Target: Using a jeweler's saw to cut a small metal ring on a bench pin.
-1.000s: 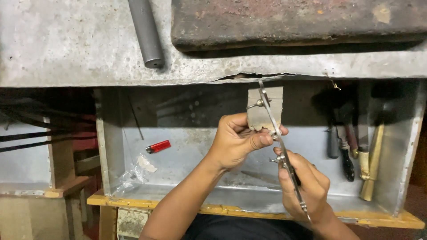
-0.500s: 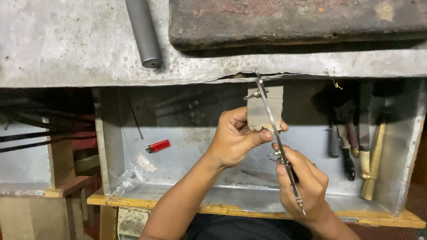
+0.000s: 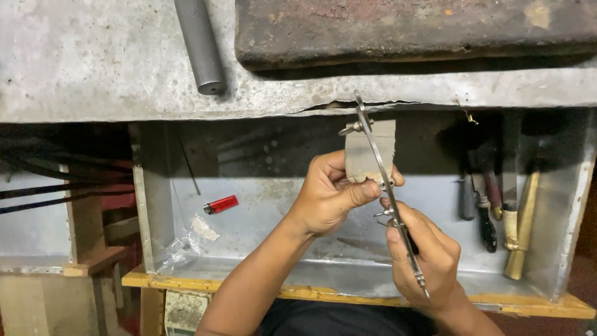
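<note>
1. The left hand (image 3: 329,199) pinches a small flat metal plate (image 3: 371,152) between thumb and curled fingers, holding it upright in front of the open metal drawer (image 3: 261,249). Gripping it by the lower edge seems to keep the upper part of the plate clear for the tool.
2. The right hand (image 3: 429,258), just below and to the right of the plate, is closed round the handle of a jeweller's saw frame (image 3: 385,186). The frame rises steeply from that hand and passes across the plate's face, its top reaching the torn edge of the bench (image 3: 93,68). The upright line seems to keep the tool running along the plate.
3. The plate's lower corner is hidden under the left thumb; its top stands free above the fingertips, touching the saw frame.
4. Inside the drawer, well left of the plate, lies a red lighter (image 3: 221,204) near a crumpled clear plastic bag (image 3: 186,242).
5. Right of the plate, hand tools (image 3: 482,205) and a brass-coloured handle (image 3: 521,230) lean against the drawer's wall.
6. Above the plate, a grey metal rod (image 3: 200,46) and a rusty slab (image 3: 410,28) rest on the bench.
</note>
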